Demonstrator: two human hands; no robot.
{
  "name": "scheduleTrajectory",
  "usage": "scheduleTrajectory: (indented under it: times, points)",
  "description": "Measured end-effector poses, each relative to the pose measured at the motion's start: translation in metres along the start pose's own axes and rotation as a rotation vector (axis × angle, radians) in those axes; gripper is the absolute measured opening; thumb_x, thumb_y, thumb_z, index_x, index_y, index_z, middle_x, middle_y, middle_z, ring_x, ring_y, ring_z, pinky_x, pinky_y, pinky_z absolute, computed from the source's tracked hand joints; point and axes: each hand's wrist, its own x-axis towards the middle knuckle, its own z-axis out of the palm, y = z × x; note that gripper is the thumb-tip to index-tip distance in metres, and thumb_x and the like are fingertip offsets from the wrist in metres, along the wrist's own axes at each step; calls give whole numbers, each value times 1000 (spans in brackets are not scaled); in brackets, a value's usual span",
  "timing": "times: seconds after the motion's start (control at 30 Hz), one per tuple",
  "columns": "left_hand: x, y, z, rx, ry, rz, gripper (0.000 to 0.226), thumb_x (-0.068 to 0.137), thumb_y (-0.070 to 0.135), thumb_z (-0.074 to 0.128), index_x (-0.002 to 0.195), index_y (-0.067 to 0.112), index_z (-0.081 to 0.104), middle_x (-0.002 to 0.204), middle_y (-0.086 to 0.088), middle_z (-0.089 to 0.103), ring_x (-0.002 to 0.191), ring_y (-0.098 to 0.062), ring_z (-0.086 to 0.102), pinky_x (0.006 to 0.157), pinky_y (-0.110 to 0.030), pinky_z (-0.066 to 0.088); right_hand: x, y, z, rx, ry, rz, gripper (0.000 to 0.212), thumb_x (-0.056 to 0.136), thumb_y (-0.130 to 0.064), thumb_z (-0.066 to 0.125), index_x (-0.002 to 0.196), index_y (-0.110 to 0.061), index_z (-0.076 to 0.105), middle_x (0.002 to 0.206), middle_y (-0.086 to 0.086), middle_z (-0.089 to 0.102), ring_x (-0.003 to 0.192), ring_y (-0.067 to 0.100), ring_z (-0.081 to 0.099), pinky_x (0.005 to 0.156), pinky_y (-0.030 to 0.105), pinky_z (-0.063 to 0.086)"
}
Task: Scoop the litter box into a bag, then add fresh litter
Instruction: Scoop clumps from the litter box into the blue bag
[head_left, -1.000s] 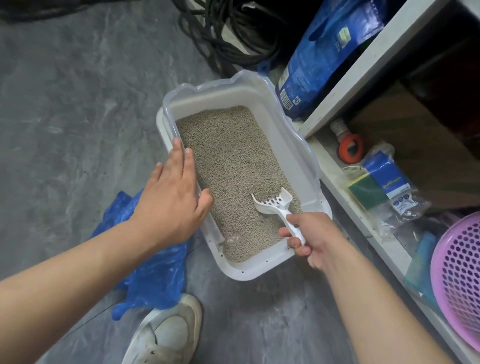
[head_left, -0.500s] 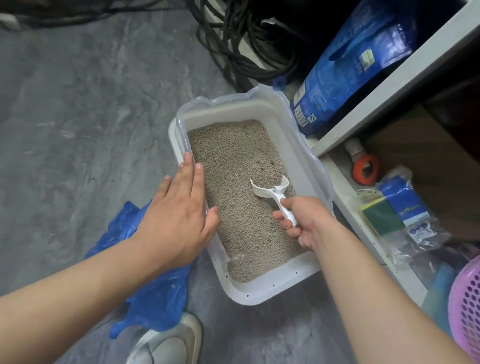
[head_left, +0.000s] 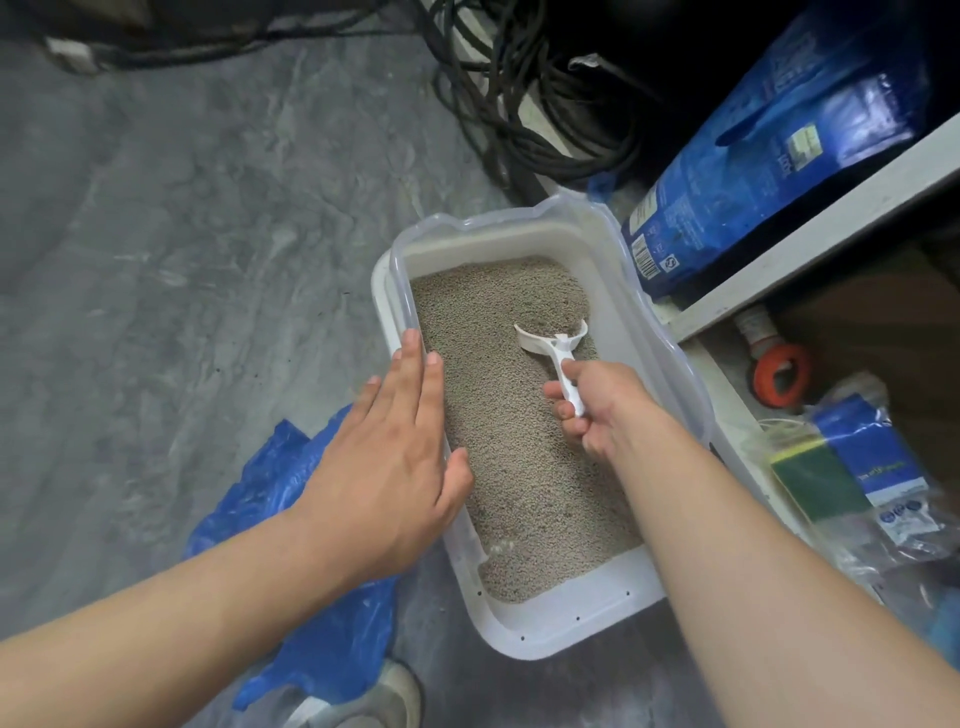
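A white litter box (head_left: 571, 616) with a clear rim stands on the grey floor, filled with grey-brown litter (head_left: 498, 415). My right hand (head_left: 597, 410) grips the handle of a white slotted scoop (head_left: 553, 343), whose head digs into the litter in the far half of the box. My left hand (head_left: 395, 457) lies flat with straight fingers on the box's left rim. A crumpled blue plastic bag (head_left: 322, 639) sits on the floor left of the box, partly hidden under my left forearm. A large blue litter sack (head_left: 769, 156) leans at the far right.
A white shelf unit (head_left: 810, 249) runs along the right, holding an orange tape roll (head_left: 782, 374) and packaged sponges (head_left: 852, 483). Coiled black cables (head_left: 524, 104) lie beyond the box. A white shoe (head_left: 374, 701) shows at the bottom edge. Bare grey floor stretches to the left.
My right hand has pushed the scoop away from me, from the near end of the box into its far half. My left hand stays on the rim.
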Motion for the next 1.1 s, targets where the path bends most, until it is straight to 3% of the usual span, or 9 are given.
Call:
scheduleTrajectory:
  times: [0.3, 0.47, 0.6, 0.83, 1.1]
  points:
    - [1, 3, -4, 1, -27, -8, 85, 97, 52, 18, 157, 6, -20, 154, -15, -41, 155, -24, -21, 128, -39, -2, 7, -10, 31, 71, 12, -72, 17, 104, -23, 51, 104, -9, 61, 82, 10, 62, 45, 10, 38, 31, 17, 23]
    - [2, 7, -4, 37, 20, 4, 83, 98, 50, 21, 159, 0, -6, 162, -23, -21, 156, -30, -7, 127, -41, 2, 4, 4, 29, 168, -15, -131, 16, 104, -25, 52, 105, -12, 61, 84, 11, 60, 44, 9, 39, 31, 19, 24]
    - [2, 7, -2, 70, 58, 9, 82, 98, 49, 22, 158, -5, 8, 165, -29, -3, 156, -34, 5, 126, -48, 17, -4, 24, 20, 191, -43, -170, 16, 104, -27, 51, 115, -20, 60, 86, 10, 60, 44, 8, 41, 32, 20, 26]
    - [4, 10, -4, 69, 28, -14, 84, 96, 50, 16, 159, -2, -1, 165, -28, -12, 157, -34, 1, 124, -40, 1, -52, 66, -11, 203, -87, -285, 12, 104, -26, 52, 104, -23, 63, 79, 9, 57, 44, 9, 39, 32, 19, 24]
    - [3, 15, -7, 41, -20, -45, 84, 96, 47, 16, 159, -3, -5, 165, -29, -16, 157, -36, -3, 128, -44, 8, -100, 111, -38, 229, -26, -266, 15, 103, -27, 52, 102, -20, 65, 73, 6, 55, 43, 11, 36, 34, 16, 22]
